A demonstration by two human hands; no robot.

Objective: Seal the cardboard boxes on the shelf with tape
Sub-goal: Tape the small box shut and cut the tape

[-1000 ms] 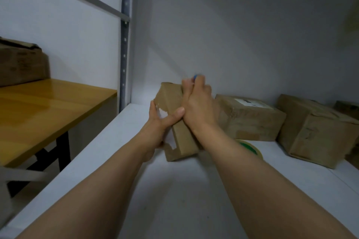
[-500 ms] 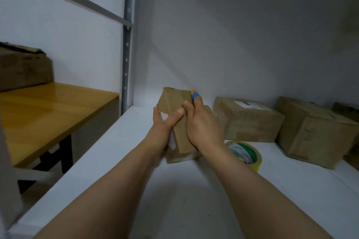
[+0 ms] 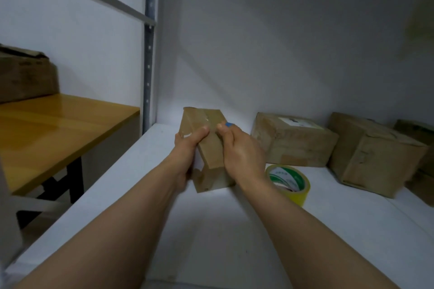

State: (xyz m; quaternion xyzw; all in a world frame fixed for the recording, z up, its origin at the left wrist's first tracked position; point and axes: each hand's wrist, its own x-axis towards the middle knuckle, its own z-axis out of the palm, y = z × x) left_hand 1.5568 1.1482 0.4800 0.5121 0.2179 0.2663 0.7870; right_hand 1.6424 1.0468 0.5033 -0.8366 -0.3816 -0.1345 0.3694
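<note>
Since half a second ago the right hand [image 3: 242,155] has slid lower on the small box [image 3: 199,119], baring more of its taped top. Both hands grip that box from either side, the left hand [image 3: 187,148] opposite the right, thumbs close together on its upper face, its lower end down on the white shelf [image 3: 211,230]. A tape roll [image 3: 293,185] lies just right of the right wrist, with other boxes [image 3: 293,141] beyond it by the wall.

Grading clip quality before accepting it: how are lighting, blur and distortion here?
Head view: dim, flat light, a brighter patch on the shelf behind the held box; diagonal shadows on the back wall; boxes at right and left edge soft; wide-angle stretches the forearms.
</note>
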